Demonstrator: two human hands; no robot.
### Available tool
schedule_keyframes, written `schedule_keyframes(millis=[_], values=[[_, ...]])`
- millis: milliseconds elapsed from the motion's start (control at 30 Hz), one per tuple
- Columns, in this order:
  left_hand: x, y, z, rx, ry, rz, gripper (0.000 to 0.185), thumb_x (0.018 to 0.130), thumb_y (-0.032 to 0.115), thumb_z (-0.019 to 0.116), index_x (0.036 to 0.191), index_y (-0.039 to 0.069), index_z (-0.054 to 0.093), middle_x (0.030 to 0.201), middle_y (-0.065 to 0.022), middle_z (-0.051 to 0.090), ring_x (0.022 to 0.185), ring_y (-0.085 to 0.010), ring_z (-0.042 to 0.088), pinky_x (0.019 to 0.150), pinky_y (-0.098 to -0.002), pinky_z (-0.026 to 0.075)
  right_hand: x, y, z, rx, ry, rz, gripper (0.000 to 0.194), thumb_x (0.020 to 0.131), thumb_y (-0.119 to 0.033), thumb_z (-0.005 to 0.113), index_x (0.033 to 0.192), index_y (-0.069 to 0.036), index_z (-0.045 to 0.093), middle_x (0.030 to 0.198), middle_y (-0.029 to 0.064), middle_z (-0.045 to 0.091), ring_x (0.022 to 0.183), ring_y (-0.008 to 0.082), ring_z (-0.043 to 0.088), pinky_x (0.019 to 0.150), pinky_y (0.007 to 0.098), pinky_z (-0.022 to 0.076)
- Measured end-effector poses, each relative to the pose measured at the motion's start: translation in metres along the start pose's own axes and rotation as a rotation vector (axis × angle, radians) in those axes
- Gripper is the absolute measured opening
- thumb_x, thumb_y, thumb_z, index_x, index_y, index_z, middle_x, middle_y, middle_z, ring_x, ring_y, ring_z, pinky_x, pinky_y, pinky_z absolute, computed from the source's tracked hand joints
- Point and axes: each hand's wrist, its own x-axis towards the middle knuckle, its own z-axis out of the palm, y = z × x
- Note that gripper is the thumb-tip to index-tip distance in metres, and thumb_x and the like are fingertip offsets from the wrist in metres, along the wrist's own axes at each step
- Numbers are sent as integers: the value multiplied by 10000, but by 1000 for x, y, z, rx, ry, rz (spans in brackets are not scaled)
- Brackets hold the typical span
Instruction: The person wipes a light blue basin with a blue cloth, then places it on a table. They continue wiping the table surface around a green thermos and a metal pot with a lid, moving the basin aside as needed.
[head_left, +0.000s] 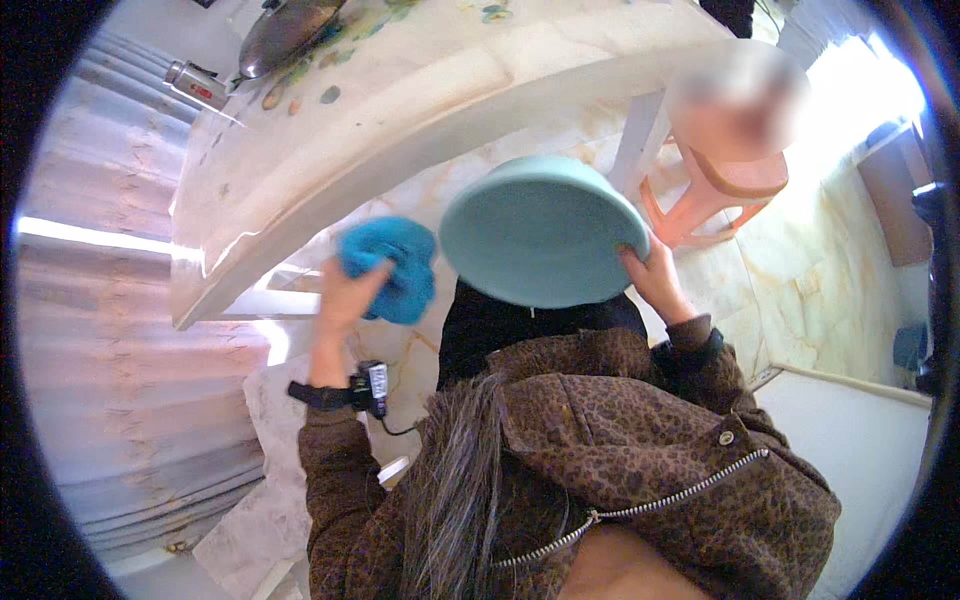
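Observation:
My left hand (346, 296) grips a bunched blue cloth (397, 266), slightly blurred, to the left of the basin. With thumb over the rim, my right hand (656, 274) holds a pale green-blue basin (544, 232) at its right side. The basin is tilted, its hollow facing me, above my dark trousers. No contents show inside it. Beyond both hands stretches a marble-patterned table (450, 112).
A lidded metal pan (289, 34) and a metal flask (196, 84) are at the upper left. An orange plastic stool (720, 187) stands at the right beside the table leg (637, 139). A pinkish curtain (135, 300) hangs at the left.

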Motion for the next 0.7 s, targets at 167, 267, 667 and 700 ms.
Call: schedule_keyframes(millis=[167, 267, 667, 700], values=[[52, 4, -121, 121, 639, 156, 380, 831, 231, 745, 1104, -18, 655, 1059, -121, 697, 949, -215, 651, 875, -338, 481, -6, 29, -24, 35, 186, 77, 446, 875, -57, 574, 1314, -10, 512, 1086, 163, 657, 1023, 185, 607, 924, 339, 463], [103, -26, -141, 325, 598, 82, 451, 851, 324, 710, 1135, -18, 631, 1069, -151, 690, 979, -247, 643, 893, -359, 471, -4, 38, -31, 3, 172, 97, 425, 880, -77, 573, 1296, -6, 520, 1048, 170, 665, 996, 199, 620, 896, 351, 477], [217, 72, 4, 390, 74, 155, 1030, 793, 716, 570, 1304, -167, 423, 1415, -366, 357, 1352, -419, 350, 1121, -416, 298, 17, 50, -21, -5, -5, 189, 539, 855, -25, 535, 1385, -52, 438, 1173, 243, 629, 1150, 344, 599, 933, 404, 470], [227, 96, 22, 431, -22, 256, 1116, 779, 756, 549, 1340, -189, 358, 1393, -379, 373, 1348, -423, 354, 1126, -418, 294, 19, 49, -19, -7, -13, 164, 555, 852, -19, 533, 1396, -55, 428, 1188, 246, 622, 1163, 346, 591, 942, 402, 466]])
